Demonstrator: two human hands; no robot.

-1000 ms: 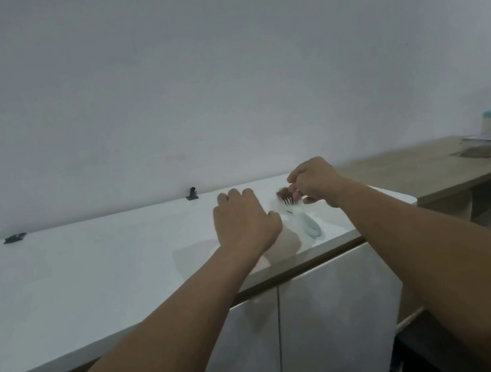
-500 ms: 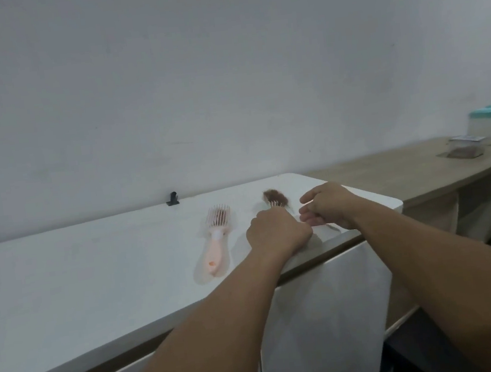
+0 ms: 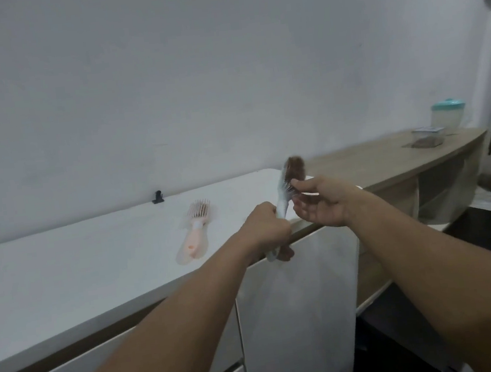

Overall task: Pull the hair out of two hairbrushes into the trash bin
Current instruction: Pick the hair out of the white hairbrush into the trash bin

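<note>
My left hand (image 3: pixel 269 229) grips the handle of a pale blue hairbrush (image 3: pixel 283 201) and holds it upright above the front edge of the white countertop (image 3: pixel 79 266). A clump of brown hair (image 3: pixel 295 170) sits in its bristles near the top. My right hand (image 3: pixel 321 203) is beside the brush head, palm up, with thumb and fingertips touching the bristles just under the hair. A pink hairbrush (image 3: pixel 195 229) lies flat on the countertop to the left, bristles up. No trash bin can be made out for certain.
White cabinet doors (image 3: pixel 296 317) run under the countertop. A wooden counter (image 3: pixel 388 160) continues to the right with a teal-lidded container (image 3: pixel 447 112) and a small clear box (image 3: pixel 428 137). A black clip (image 3: pixel 157 196) stands by the wall. Dark floor lies lower right.
My left hand has lifted the blue hairbrush off the countertop and stood it upright. My right hand has turned palm up and come to the brush head. The view shifted right.
</note>
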